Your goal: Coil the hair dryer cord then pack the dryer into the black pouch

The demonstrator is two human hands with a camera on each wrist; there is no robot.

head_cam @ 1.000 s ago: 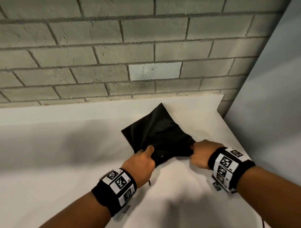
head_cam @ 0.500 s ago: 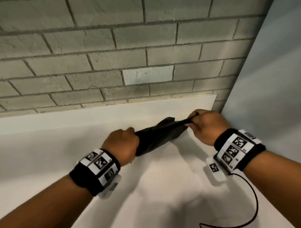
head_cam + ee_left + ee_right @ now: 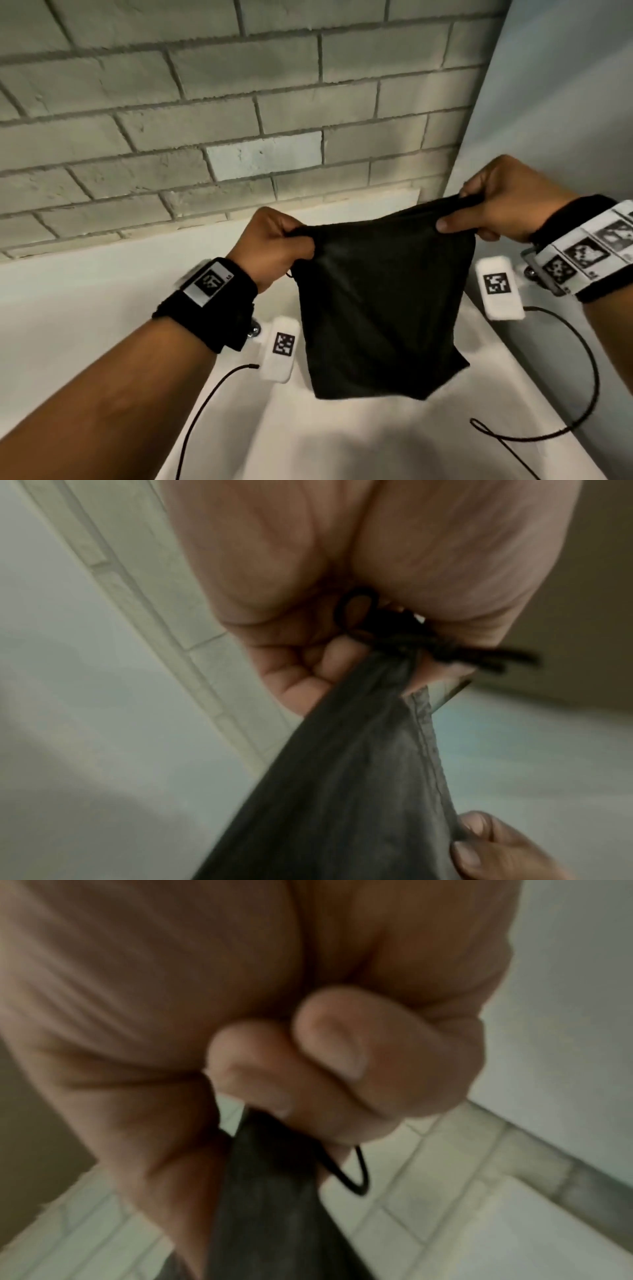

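Observation:
The black pouch (image 3: 380,308) hangs in the air above the white table (image 3: 85,308), held by its top edge. My left hand (image 3: 277,243) grips the pouch's left top corner, with the drawstring (image 3: 445,647) bunched in its curled fingers. My right hand (image 3: 493,212) pinches the right top corner between thumb and fingers; a drawstring loop (image 3: 356,1175) hangs below it. The pouch (image 3: 342,791) stretches between both hands and sags in the middle. The hair dryer and its cord are not in any view.
A grey brick wall (image 3: 239,102) stands behind the table, and a pale panel (image 3: 565,120) closes off the right side. Thin black sensor cables (image 3: 565,411) hang from my wrist units and trail over the table near its front.
Both hands lifted the pouch off the table and raised it. They pulled its top edge apart, so it now hangs spread out between them.

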